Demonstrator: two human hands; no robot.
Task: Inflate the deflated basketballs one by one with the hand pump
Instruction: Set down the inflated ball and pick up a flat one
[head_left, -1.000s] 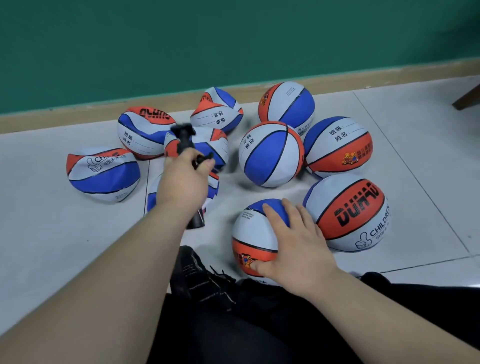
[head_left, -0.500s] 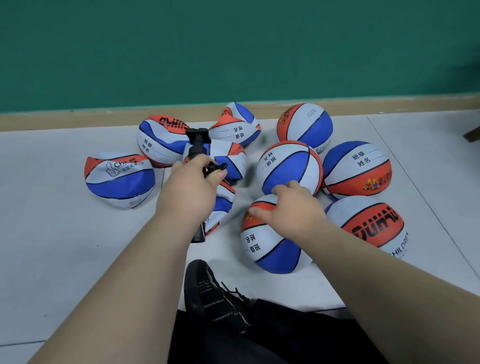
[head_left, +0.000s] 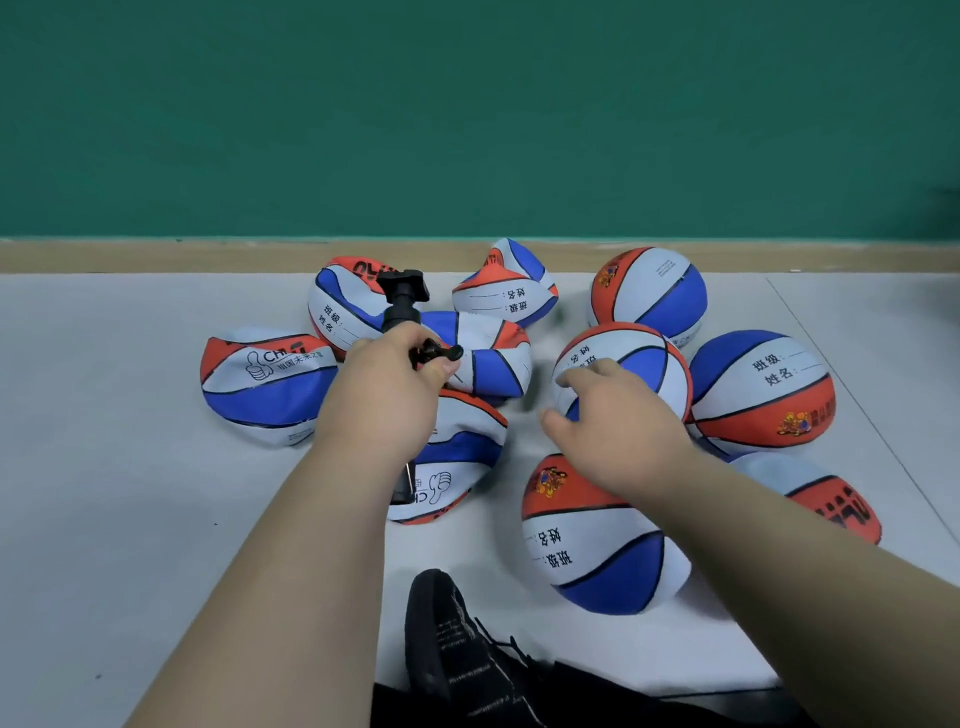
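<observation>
Several red, white and blue basketballs lie on the grey floor. My left hand (head_left: 384, 400) grips the black hand pump (head_left: 401, 304) upright, above a crumpled flat ball (head_left: 460, 457). Other flat balls lie at the left (head_left: 265, 387), back left (head_left: 337, 306), back middle (head_left: 506, 288) and centre (head_left: 488, 358). My right hand (head_left: 618, 421), fingers loosely bent, touches a round ball (head_left: 649, 364) and holds nothing. Another round ball (head_left: 597, 545) sits just below that hand. The pump's lower end is partly hidden by my left wrist.
More round balls sit at the back right (head_left: 649, 291), right (head_left: 763, 389) and under my right forearm (head_left: 831, 493). My black shoe (head_left: 457, 644) points forward at the bottom. A green wall with a wooden skirting (head_left: 156, 257) runs behind the balls.
My right hand left the near round ball and moved forward onto the middle round ball. The near ball rolled, now showing other panels. My left hand kept its grip on the pump.
</observation>
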